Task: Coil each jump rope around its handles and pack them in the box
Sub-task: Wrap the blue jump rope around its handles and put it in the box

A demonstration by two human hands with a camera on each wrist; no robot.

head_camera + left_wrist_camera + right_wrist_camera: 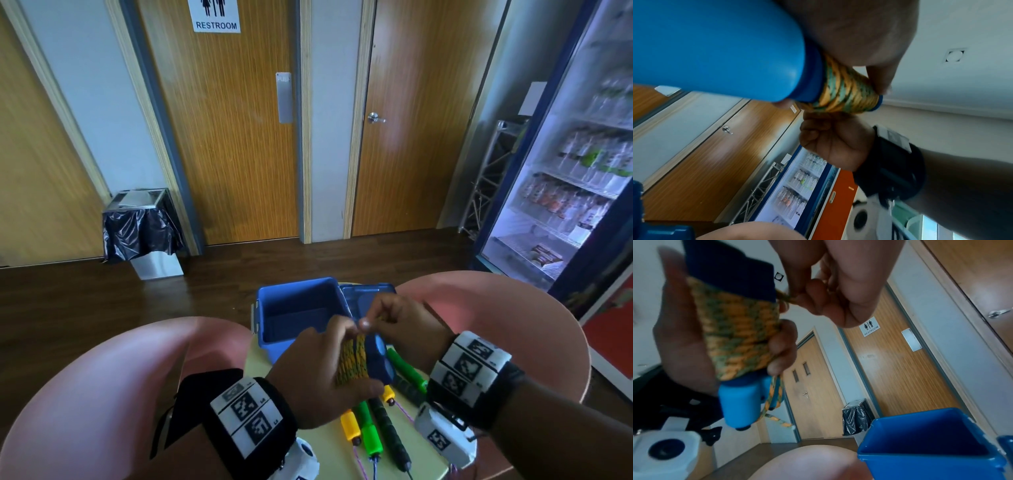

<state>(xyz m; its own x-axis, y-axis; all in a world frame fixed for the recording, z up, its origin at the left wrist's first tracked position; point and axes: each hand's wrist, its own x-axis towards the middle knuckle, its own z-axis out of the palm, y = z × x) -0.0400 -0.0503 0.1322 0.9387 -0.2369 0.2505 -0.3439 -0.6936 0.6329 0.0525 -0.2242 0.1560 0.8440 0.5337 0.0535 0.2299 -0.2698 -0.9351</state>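
My left hand (329, 370) grips a jump rope bundle: two blue handles (378, 359) side by side, with yellow-green rope (352, 359) coiled tightly around them. The coil (740, 331) fills the left hand's palm in the right wrist view, and a short rope end (777, 402) dangles below the handles (740, 405). My right hand (387, 318) pinches a strand of that rope (784, 296) at the top of the coil. The left wrist view shows the blue handle (715, 48), the coil (846, 91) and the right hand (830, 142) beneath it. The open blue box (274, 308) stands empty just behind my hands.
Loose ropes lie on the small pale table (322, 452): yellow handles (350, 425), green handles (371, 438), a black handle (390, 431), and another green handle (406, 370). The blue lid (359, 291) lies beside the box. Pink chairs (102, 394) flank the table.
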